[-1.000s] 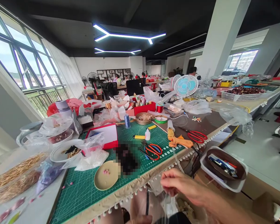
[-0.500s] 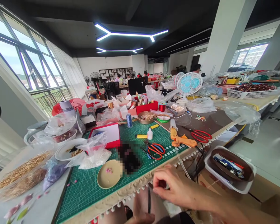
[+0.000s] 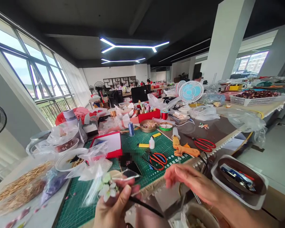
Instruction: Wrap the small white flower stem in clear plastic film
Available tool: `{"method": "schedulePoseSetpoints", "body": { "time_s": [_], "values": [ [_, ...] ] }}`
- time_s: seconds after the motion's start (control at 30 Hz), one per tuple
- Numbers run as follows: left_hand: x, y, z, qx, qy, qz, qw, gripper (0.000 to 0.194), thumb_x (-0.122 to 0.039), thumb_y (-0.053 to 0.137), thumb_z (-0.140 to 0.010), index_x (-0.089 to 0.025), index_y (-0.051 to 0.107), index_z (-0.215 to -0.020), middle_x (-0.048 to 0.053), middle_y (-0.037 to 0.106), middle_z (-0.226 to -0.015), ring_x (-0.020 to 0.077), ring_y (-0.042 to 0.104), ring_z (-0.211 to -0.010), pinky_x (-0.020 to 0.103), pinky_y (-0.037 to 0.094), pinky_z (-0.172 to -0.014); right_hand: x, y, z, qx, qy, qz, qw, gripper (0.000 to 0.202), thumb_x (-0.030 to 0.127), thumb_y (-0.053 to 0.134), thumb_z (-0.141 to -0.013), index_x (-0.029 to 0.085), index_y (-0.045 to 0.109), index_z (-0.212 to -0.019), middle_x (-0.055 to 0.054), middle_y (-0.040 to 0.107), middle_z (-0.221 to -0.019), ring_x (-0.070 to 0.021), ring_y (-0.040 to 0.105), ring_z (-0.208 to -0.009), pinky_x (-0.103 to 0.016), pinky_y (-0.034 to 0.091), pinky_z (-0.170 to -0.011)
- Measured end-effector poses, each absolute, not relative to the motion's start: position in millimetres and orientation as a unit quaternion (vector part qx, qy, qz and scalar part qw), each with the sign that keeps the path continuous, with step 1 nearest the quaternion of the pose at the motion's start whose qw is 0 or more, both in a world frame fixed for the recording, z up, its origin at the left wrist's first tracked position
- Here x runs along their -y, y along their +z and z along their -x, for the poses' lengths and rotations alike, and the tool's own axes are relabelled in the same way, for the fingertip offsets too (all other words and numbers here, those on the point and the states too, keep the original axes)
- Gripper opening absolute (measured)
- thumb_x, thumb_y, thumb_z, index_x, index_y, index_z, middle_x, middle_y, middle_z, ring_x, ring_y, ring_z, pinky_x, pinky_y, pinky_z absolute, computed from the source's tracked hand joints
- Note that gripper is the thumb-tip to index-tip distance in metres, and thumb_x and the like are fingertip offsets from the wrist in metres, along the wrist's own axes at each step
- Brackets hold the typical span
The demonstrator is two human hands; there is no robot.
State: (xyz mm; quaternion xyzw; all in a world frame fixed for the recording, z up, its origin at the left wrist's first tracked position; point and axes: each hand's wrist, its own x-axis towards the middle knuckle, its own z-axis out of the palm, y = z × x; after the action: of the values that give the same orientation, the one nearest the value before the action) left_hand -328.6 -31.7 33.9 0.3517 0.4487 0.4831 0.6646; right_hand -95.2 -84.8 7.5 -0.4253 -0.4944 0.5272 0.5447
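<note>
My left hand (image 3: 114, 209) is low at the front edge of the table, shut on a small white flower ornament (image 3: 107, 189) with a green leaf. The ornament sits on a thin black stick (image 3: 146, 206) that slants down to the right. A clear plastic bag (image 3: 93, 185) hangs around the flower. My right hand (image 3: 188, 183) hovers just right of it, over the table's trimmed edge. Its fingers are pinched together and point left, and I make out nothing between them.
A green cutting mat (image 3: 162, 142) carries orange-handled scissors (image 3: 158, 158), an orange glue gun (image 3: 184, 149), a white bottle (image 3: 152, 143) and a red box lid (image 3: 108, 144). Red scissors (image 3: 204, 144) lie to the right. A lined tray of tools (image 3: 239, 179) hangs off the table's right side. Bags and dishes crowd the left.
My left hand has risen into view with the flower ornament and bag. My right hand has lifted slightly to the right. The camera has tilted down a little.
</note>
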Motion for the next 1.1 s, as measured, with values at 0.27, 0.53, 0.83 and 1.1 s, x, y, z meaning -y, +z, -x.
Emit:
{"method": "schedulePoseSetpoints", "body": {
  "time_s": [0.27, 0.53, 0.83, 1.1],
  "values": [
    [6, 41, 302, -0.394, 0.527, -0.351, 0.667, 0.045, -0.017, 0.088, -0.051, -0.012, 0.066, -0.090, 0.006, 0.071, -0.082, 0.0203, 0.069, -0.069, 0.028, 0.060, -0.057, 92, -40, 123, 0.192, 0.694, 0.257, 0.644, 0.036, 0.053, 0.068, -0.073, 0.017, 0.067, -0.071, -0.001, 0.067, -0.073, -0.0134, 0.063, -0.056, -0.025, 0.049, -0.052],
    [-11, 37, 282, -0.390, 0.509, -0.368, 0.673, 0.040, -0.013, 0.084, -0.058, -0.011, 0.065, -0.093, 0.006, 0.071, -0.080, 0.0164, 0.068, -0.067, 0.021, 0.057, -0.055, 92, -52, 116, 0.297, 0.562, 0.406, 0.657, 0.031, 0.047, 0.082, -0.060, 0.020, 0.074, -0.072, -0.001, 0.061, -0.068, -0.0069, 0.047, -0.052, -0.019, 0.039, -0.048],
    [-8, 45, 255, -0.422, 0.502, -0.350, 0.669, 0.053, -0.023, 0.092, -0.040, -0.011, 0.068, -0.086, 0.007, 0.072, -0.080, 0.0164, 0.065, -0.065, 0.023, 0.056, -0.050, 84, -57, 98, 0.435, 0.469, 0.399, 0.657, 0.022, 0.043, 0.064, -0.081, 0.031, 0.074, -0.097, -0.008, 0.062, -0.117, -0.0177, 0.062, -0.081, -0.030, 0.052, -0.069],
    [-13, 55, 242, -0.385, 0.485, -0.381, 0.686, 0.050, -0.027, 0.090, -0.047, -0.015, 0.066, -0.089, 0.005, 0.072, -0.080, 0.0178, 0.067, -0.063, 0.023, 0.052, -0.048, 67, -66, 108, 0.397, 0.516, 0.405, 0.643, 0.037, 0.055, 0.076, -0.063, 0.019, 0.073, -0.072, 0.000, 0.060, -0.060, -0.0127, 0.057, -0.046, -0.026, 0.046, -0.048]
  ]
}}
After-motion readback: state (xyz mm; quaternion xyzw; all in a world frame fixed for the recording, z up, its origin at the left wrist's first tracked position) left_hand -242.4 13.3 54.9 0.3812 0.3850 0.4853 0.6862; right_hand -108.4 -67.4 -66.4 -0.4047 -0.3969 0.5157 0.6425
